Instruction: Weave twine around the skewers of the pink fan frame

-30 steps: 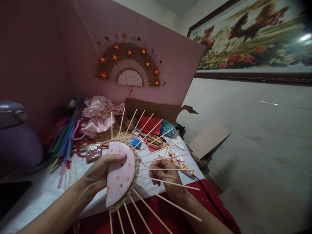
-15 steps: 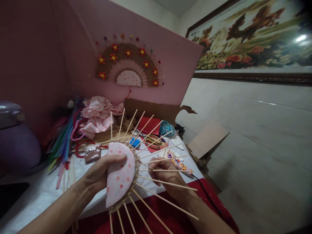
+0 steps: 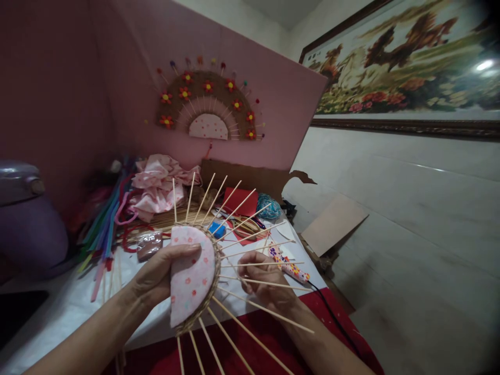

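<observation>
My left hand [image 3: 162, 268] grips a half-disc [image 3: 191, 291] covered in white fabric with pink flower prints, thumb on its face and fingers behind. Braided twine [image 3: 215, 281] edges the curved rim. Several thin wooden sticks [image 3: 258, 307] fan outward from that rim. Among the right-hand sticks, my right hand [image 3: 260, 278] is closed in a pinch, its fingers partly behind them. A thin strand of twine seems to run from the rim to these fingertips; the sticks partly cover it.
A patterned glue gun [image 3: 289, 265] with a black cord lies at right. Behind are scissors [image 3: 248, 226], blue yarn [image 3: 269, 205], red paper [image 3: 240, 200], crumpled pink fabric [image 3: 156, 182] and pipe cleaners [image 3: 103, 224]. A finished fan-shaped decoration [image 3: 209, 104] hangs on the pink board.
The half-disc has turned slightly, its upper sticks shifting left. My right hand stays beside the rim with its fingers slightly shifted, and the strand shows more clearly.
</observation>
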Tool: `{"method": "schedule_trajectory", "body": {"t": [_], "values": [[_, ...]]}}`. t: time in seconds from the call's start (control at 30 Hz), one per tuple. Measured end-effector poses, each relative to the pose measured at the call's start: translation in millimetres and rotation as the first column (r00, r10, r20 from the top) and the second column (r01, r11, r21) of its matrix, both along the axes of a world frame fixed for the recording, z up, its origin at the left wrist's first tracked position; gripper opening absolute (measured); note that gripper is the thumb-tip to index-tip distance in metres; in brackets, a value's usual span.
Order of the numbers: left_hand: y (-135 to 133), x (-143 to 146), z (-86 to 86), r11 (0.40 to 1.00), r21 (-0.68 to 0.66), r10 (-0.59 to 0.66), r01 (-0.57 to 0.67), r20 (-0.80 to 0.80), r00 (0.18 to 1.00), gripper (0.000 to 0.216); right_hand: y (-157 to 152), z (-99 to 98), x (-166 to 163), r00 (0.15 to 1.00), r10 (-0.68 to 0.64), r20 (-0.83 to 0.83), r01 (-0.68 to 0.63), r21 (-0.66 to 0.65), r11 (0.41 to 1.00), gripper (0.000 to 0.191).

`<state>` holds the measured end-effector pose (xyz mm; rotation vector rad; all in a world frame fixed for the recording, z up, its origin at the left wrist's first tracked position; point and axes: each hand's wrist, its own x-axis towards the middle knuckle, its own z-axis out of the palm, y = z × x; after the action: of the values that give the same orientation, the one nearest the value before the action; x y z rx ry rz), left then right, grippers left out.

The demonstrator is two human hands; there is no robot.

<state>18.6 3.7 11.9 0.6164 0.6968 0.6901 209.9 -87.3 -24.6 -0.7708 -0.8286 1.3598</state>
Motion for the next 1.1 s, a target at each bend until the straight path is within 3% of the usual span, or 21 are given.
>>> {"method": "schedule_trajectory", "body": {"t": [0.2, 0.43, 0.67, 0.83, 1.1], "values": [[0, 0, 0.7, 0.999, -0.009, -0.04, 0.04, -0.045, 0.998, 0.01, -5, 5.7, -11, 0.967, 0.226, -0.118, -0.243, -0.156, 0.958, 0.015], [0, -1, -1.0, 0.997, -0.009, -0.081, 0.081, -0.059, 0.995, 0.008, -4, 0.6, -10, 0.926, 0.341, -0.165, -0.368, -0.181, 0.912, 0.028], [0, -2, 2.2, 0.998, -0.014, -0.059, 0.058, -0.062, 0.996, 0.01, -10, 8.3, -7, 0.931, 0.359, -0.07, -0.366, -0.133, 0.921, 0.028], [-1, -2, 0.3, 0.995, 0.016, -0.1, 0.1, -0.045, 0.994, 0.009, -11, 18.3, -13, 0.938, 0.345, 0.04, -0.329, -0.213, 0.92, 0.022], [-2, 1, -2.0, 0.995, 0.019, -0.095, 0.096, -0.064, 0.993, 0.009, -11, 12.8, -22, 0.964, 0.263, -0.039, -0.265, -0.211, 0.941, 0.014]]}}
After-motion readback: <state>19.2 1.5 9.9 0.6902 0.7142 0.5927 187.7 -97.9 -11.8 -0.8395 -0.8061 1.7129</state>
